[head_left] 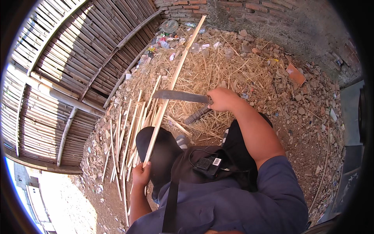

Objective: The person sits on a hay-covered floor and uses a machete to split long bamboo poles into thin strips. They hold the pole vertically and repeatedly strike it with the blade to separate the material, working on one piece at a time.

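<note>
My left hand [141, 174], near my left knee, is closed around the lower end of a long pale strip of split bamboo [180, 67]. The strip slants up and away, past my knee, toward the brick wall. My right hand [223, 99] grips a machete [182, 96], its dark blade pointing left. Near its tip the blade crosses over the strip; whether the edge touches it I cannot tell. Just below my right hand, a dark ridged rod [197, 116] lies on the straw. More split strips [125, 139] lie in a loose bundle left of my knee.
A bamboo slat fence [93, 43] leans along the left. Straw-like shavings [218, 70] cover the ground ahead, with rubble and litter among them. A brick wall [269, 19] closes off the far side. An orange brick piece [295, 74] lies at the right. A black device [207, 165] rests on my lap.
</note>
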The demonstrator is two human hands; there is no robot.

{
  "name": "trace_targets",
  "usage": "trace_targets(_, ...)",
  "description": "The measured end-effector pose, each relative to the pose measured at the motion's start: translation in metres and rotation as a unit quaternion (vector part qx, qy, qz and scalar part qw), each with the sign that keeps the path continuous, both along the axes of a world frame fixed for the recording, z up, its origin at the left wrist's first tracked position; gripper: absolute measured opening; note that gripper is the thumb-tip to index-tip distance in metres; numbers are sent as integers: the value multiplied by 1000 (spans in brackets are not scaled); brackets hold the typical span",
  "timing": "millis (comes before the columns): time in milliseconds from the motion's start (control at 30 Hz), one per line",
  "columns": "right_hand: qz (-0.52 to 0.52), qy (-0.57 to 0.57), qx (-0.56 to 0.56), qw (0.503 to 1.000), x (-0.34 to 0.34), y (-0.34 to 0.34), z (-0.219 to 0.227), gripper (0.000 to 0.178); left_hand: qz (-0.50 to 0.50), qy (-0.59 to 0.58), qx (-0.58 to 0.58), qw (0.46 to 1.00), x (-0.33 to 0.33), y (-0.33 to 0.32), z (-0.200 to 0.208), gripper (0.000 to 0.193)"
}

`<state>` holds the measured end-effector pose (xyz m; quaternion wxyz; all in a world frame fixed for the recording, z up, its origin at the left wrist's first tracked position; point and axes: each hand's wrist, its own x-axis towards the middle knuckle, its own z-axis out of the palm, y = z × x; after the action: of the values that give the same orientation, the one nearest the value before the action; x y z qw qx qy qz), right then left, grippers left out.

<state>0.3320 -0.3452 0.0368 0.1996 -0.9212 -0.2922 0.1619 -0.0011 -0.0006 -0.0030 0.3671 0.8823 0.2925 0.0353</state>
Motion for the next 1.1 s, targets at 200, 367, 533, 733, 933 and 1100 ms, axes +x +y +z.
trace_targets(200, -20, 34, 27, 999, 19, -5, -7, 31, -15, 1, 37, 999, -3, 6, -8, 47)
trace_targets(367, -73, 10, 38, 997, 24, -11, -5, 31, -23, 12, 48, 999, 0, 3, 0, 48)
trace_targets(533, 76, -5, -3, 997, -7, 14, -6, 32, -28, 18, 40, 999, 1, 1, 2, 49)
trace_targets(733, -75, 60, 67, 993, 27, -14, -1, 37, -16, -6, 67, 998, -3, 4, -9, 51)
trace_targets(933, -49, 31, 64, 996, 16, -4, -11, 38, -24, 1, 79, 997, -2, 4, -6, 53)
trace_targets(1100, 99, 25, -10, 995, -8, 18, 1, 40, -4, 12, 55, 998, -4, 2, -3, 53)
